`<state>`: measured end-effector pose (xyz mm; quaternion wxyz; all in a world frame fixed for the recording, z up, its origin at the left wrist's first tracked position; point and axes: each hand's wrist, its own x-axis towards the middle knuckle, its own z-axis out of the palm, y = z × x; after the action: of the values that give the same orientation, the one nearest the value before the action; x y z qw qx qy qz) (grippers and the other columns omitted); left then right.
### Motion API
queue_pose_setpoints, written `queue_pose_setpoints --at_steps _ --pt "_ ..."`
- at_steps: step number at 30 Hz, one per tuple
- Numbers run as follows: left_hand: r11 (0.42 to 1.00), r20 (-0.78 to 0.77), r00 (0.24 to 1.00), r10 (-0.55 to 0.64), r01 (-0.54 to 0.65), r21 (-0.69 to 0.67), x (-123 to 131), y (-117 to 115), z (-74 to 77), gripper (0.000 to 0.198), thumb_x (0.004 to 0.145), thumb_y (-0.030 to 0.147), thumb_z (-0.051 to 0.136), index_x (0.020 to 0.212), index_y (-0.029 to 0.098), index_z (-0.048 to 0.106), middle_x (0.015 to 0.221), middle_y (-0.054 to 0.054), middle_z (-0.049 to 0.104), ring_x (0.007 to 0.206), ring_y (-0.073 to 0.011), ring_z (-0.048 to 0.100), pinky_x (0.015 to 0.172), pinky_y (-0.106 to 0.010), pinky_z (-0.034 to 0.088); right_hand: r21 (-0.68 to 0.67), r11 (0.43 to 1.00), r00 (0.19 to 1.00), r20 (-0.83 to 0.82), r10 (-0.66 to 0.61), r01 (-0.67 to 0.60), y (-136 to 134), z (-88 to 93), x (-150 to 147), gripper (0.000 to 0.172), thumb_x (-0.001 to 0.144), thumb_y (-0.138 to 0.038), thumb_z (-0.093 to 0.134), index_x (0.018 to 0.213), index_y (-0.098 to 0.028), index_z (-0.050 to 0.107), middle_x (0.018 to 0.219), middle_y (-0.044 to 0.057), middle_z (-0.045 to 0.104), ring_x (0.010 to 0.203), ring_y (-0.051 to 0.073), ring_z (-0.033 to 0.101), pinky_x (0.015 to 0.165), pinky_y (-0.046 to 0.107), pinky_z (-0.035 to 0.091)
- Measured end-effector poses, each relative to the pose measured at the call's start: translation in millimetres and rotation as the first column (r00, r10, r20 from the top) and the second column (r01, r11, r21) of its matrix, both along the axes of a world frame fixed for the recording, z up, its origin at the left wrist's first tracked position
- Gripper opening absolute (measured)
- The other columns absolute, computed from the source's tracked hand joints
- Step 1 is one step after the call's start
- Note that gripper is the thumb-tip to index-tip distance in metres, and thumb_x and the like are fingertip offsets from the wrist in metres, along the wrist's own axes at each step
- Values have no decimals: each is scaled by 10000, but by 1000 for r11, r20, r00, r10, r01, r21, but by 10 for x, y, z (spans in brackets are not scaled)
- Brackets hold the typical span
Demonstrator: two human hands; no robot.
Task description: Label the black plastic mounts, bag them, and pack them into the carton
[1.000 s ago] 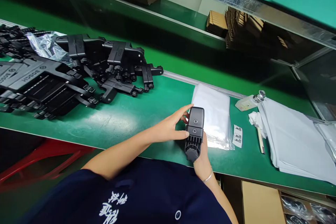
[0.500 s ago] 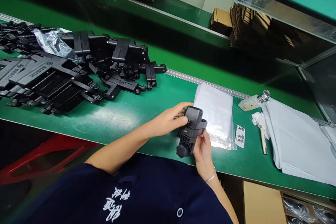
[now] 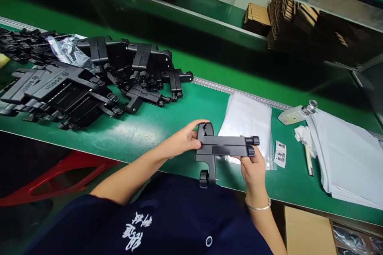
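Note:
A black plastic clamp bracket (image 3: 223, 146) with round knobs is held between my two hands above the bench's front edge. My left hand (image 3: 185, 139) grips its broad left end, thumb on the near face. Around the knobbed right end, the fingers of my right hand (image 3: 253, 163) are closed from below, partly hidden by the part. One arm of the bracket points down toward my shirt, with a larger knob at its tip. Behind it lies a stack of clear plastic bags (image 3: 248, 115), partly covered by the bracket.
Similar black brackets (image 3: 143, 57) are heaped at the left, some marked BOSCH. Rightward are a label strip (image 3: 280, 154), a pen-like stick (image 3: 309, 160), a bottle (image 3: 295, 114) and white sheets (image 3: 347, 155). Folded cardboard (image 3: 257, 18) sits on the shelf. A red stool (image 3: 68, 175) stands below.
The bracket has been turned from end-on to lengthwise, its long body now pointing right. My right hand has moved right to its knobbed end; my left hand has shifted slightly left.

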<state>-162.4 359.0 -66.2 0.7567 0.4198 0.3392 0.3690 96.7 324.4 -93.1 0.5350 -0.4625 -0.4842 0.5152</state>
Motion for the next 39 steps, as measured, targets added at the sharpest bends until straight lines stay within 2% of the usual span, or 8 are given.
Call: queue_pose_setpoints --at_steps 8,14,19,22,24,27,35,39 --pt "818 193 974 119 14 -575 162 -46 -258 499 866 578 589 1039 119 685 860 -75 718 628 -116 636 587 -208 528 -161 987 998 -54 -36 27 104 42 -183 488 696 -613 752 918 -205 603 642 -17 646 476 123 593 521 283 552" --pt "841 151 985 78 17 -541 156 24 -260 524 860 588 587 1137 151 671 875 -80 733 692 -167 675 633 -251 539 -108 994 1000 17 -9 11 53 74 -209 446 722 -547 760 997 -234 604 725 -9 658 592 151 638 561 286 562" --pt "915 -130 979 158 -195 -353 94 168 -221 621 717 579 726 1215 217 646 939 -23 706 696 -142 621 611 -214 488 -84 968 914 320 250 -236 2 225 50 505 736 -421 776 1187 -268 608 1098 63 709 972 227 678 876 376 548" --pt "958 -370 898 238 -280 -62 -34 258 -287 708 675 636 711 1249 232 618 1149 -37 655 887 -197 618 720 -243 493 -52 988 828 554 -92 145 52 209 580 391 857 -441 596 1178 -219 618 1130 106 698 1024 249 659 923 419 509" --pt "944 -508 799 322 -311 109 -123 322 -379 728 672 668 676 1250 231 605 1268 -49 599 1085 -252 570 884 -290 473 -25 874 540 794 -278 485 69 158 997 373 891 -419 507 1147 -174 625 1142 143 677 1058 276 633 914 433 490" --pt "934 -596 722 351 -319 163 -199 384 -524 731 696 682 616 1270 232 568 1302 -54 575 1184 -284 529 1000 -360 432 -53 699 218 964 -150 713 54 43 1456 417 854 -431 548 1104 -109 632 1147 214 637 1125 361 575 885 471 468" --pt "891 -593 679 434 -421 170 -165 390 -621 580 702 591 650 1168 246 623 1102 -1 652 1044 -251 589 861 -317 516 -88 685 279 945 -173 723 64 -216 1687 166 785 -348 602 823 -188 620 882 94 680 827 237 638 690 318 454" --pt "848 -392 812 434 -514 -127 -57 316 -425 531 740 507 661 1186 223 622 922 9 700 724 -151 637 621 -238 536 -69 711 359 895 -266 700 21 -246 1715 182 800 -340 530 875 -185 588 882 101 685 814 237 640 725 347 468"
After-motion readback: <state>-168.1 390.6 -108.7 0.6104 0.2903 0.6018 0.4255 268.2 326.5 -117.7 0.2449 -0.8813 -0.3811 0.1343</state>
